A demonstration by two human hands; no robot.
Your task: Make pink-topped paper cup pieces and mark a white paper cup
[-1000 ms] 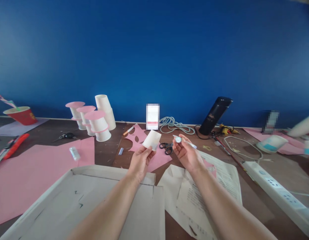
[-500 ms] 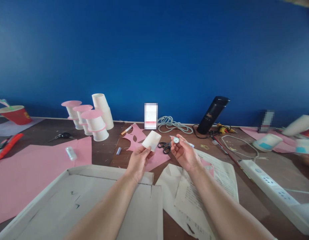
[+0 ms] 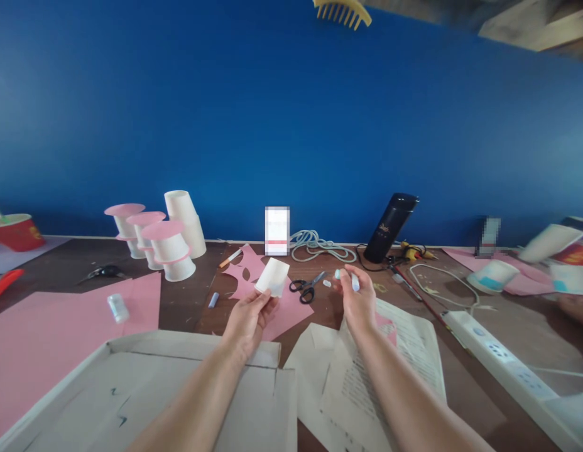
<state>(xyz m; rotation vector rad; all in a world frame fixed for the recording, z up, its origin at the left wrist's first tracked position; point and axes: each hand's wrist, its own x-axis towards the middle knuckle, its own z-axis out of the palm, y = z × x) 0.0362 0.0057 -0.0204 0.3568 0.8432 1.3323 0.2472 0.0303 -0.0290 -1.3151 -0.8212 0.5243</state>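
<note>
My left hand (image 3: 252,314) grips a small white paper cup (image 3: 272,277) near its lower edge, tilted above the pink scraps. To the right, my right hand (image 3: 359,300) is closed around what looks like a glue stick (image 3: 355,282), white and pale blue. A pale teal end (image 3: 338,274) shows by the fingertips; the rest is hidden in the hand. Between the hands lie black-handled scissors (image 3: 306,290) and a small white bit (image 3: 326,284). A short lilac cap-like piece (image 3: 213,300) rests left of my left hand. Cut pink paper (image 3: 286,312) lies beneath the cup.
Cups with pink discs (image 3: 171,246) stand stacked at left beside taller nested cups (image 3: 191,226). A phone (image 3: 277,231), coiled cable (image 3: 315,245) and black flask (image 3: 392,227) line the wall. An open box lid (image 3: 178,389), printed sheets (image 3: 409,351) and power strip (image 3: 501,358) lie nearer.
My right hand has moved slightly right, away from the cup and scissors, and turned the glue stick. The left hand still holds the cup. The view has tipped up, showing a yellow comb above.
</note>
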